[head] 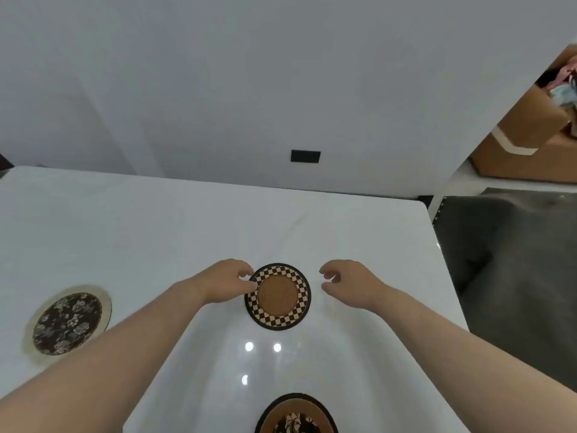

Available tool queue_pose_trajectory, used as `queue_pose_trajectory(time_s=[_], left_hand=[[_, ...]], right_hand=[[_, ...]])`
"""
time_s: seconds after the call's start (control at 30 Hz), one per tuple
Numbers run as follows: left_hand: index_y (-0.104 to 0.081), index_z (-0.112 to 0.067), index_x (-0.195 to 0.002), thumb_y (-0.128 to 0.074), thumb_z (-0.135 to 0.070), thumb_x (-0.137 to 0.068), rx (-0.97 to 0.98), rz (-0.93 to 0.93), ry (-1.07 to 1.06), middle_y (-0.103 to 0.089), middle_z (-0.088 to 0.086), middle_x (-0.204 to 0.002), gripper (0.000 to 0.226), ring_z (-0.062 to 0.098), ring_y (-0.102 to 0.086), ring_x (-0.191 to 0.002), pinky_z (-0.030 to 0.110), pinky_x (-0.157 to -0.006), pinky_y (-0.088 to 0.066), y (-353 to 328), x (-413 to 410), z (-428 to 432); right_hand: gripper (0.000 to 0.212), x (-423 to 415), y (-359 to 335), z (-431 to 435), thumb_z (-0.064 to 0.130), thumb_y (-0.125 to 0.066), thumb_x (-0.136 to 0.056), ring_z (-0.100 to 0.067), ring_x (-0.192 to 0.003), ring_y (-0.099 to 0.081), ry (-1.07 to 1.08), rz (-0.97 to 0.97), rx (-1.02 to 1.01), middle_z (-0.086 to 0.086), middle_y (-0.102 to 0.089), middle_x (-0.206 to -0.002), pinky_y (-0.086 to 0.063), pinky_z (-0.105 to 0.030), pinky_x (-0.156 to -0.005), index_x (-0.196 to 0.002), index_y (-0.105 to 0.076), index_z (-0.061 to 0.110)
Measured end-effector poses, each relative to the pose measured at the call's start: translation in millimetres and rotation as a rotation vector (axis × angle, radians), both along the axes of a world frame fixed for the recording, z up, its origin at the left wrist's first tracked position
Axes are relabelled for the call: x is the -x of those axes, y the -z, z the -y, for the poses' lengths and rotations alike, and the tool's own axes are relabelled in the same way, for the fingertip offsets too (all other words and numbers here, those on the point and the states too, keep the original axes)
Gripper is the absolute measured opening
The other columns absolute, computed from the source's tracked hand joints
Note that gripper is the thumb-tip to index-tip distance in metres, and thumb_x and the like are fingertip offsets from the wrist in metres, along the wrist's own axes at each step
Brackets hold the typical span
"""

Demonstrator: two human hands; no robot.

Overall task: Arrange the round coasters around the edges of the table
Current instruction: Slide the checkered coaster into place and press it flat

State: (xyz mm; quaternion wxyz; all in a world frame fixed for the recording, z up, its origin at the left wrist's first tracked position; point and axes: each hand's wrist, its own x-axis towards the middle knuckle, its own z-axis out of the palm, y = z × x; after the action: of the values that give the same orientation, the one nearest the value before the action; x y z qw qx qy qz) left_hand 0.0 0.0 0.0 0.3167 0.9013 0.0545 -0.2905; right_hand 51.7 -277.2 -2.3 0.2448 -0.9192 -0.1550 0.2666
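on the glossy white table [187,232], the left hand [224,281] pinches the left rim of a round checkered coaster with a brown centre [277,296], lying flat mid-table. the right hand [346,284] hovers just beside it, fingers loosely curled, holding nothing.

table [187,220] far half: bare | obstacle: checkered coaster [278,296] centre

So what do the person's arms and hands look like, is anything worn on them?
Both arms are bare as far up as the view shows: no sleeves. The left hand and right hand wear no gloves, and no rings, watch or bracelets are visible on them.
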Motion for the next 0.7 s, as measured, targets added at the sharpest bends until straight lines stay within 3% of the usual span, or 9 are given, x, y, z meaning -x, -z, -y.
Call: queue_pose_trajectory(time_s=[0.17, 0.33, 0.4, 0.43, 0.5, 0.6, 0.7], left_hand=[[-0.05, -0.022, -0.135, -0.055, -0.043, -0.089, -0.157, -0.045, 0.063, -0.048, -0.002, -0.143, 0.05, 0.016, -0.043, -0.13, 0.031, -0.105, -0.036, 29, -14, -5], [-0.046, -0.017, -0.139, -0.052, -0.041, -0.09, -0.267, -0.083, 0.02, -0.045, 0.003, -0.146, 0.055, 0.02, -0.041, -0.133, 0.033, -0.108, -0.035, 63, -17, -11], [-0.058, -0.01, -0.124, -0.055, -0.031, -0.089, -0.204, -0.068, -0.076, -0.056, 0.009, -0.13, 0.041, 0.022, -0.054, -0.115, 0.032, -0.094, -0.043, 73, -14, -8], [-0.063, -0.008, -0.107, -0.055, -0.025, -0.087, -0.15, -0.042, -0.155, -0.062, 0.011, -0.114, 0.027, 0.021, -0.058, -0.098, 0.031, -0.081, -0.045, 78, -14, -6], [-0.054, -0.01, -0.081, -0.05, -0.011, -0.084, -0.009, -0.048, -0.374, -0.057, 0.008, -0.089, 0.005, 0.02, -0.053, -0.077, 0.032, -0.071, -0.043, 84, -13, 1], [-0.049, -0.019, -0.076, -0.045, 0.006, -0.081, 0.288, -0.158, -0.744, -0.051, 0.01, -0.092, 0.026, 0.023, -0.053, -0.083, 0.037, -0.075, -0.047, 85, -16, 11], [-0.052, -0.013, -0.076, -0.046, 0.013, -0.084, 0.409, -0.193, -0.937, -0.051, 0.013, -0.088, 0.028, 0.026, -0.051, -0.076, 0.034, -0.067, -0.049, 84, -18, 16]], right_hand=[[0.039, -14, 35, -3, 0.027, -0.059, -0.089, -0.01, -0.099, -0.054, -0.026, -0.031, 0.072, 0.002, -0.063, -0.121, -0.041, -0.022, -0.089, -0.127, -0.058, 0.018], [0.042, -26, 63, -12, 0.028, -0.057, -0.091, -0.019, -0.114, -0.056, -0.073, -0.06, 0.108, -0.002, -0.061, -0.126, -0.042, -0.028, -0.096, -0.131, -0.056, 0.013], [0.039, -25, 73, -20, 0.026, -0.058, -0.09, -0.021, -0.112, -0.057, -0.045, -0.084, 0.078, -0.004, -0.062, -0.121, -0.043, -0.027, -0.092, -0.126, -0.059, 0.01], [0.037, -25, 78, -24, 0.025, -0.059, -0.089, -0.021, -0.109, -0.058, 0.013, -0.101, 0.044, -0.005, -0.063, -0.118, -0.044, -0.028, -0.09, -0.122, -0.061, 0.009], [0.033, -25, 86, -31, 0.019, -0.062, -0.085, -0.021, -0.1, -0.063, 0.252, -0.21, -0.097, -0.006, -0.065, -0.111, -0.052, -0.033, -0.089, -0.118, -0.063, 0.01], [0.01, -25, 89, -37, 0.001, -0.062, -0.08, -0.019, -0.07, -0.059, 0.649, -0.475, -0.333, -0.012, -0.059, -0.08, -0.061, -0.036, -0.077, -0.084, -0.059, 0.009], [0.016, -26, 91, -34, -0.004, -0.062, -0.08, -0.018, -0.064, -0.056, 0.747, -0.521, -0.375, -0.011, -0.053, -0.069, -0.062, -0.03, -0.068, -0.069, -0.057, 0.007]])
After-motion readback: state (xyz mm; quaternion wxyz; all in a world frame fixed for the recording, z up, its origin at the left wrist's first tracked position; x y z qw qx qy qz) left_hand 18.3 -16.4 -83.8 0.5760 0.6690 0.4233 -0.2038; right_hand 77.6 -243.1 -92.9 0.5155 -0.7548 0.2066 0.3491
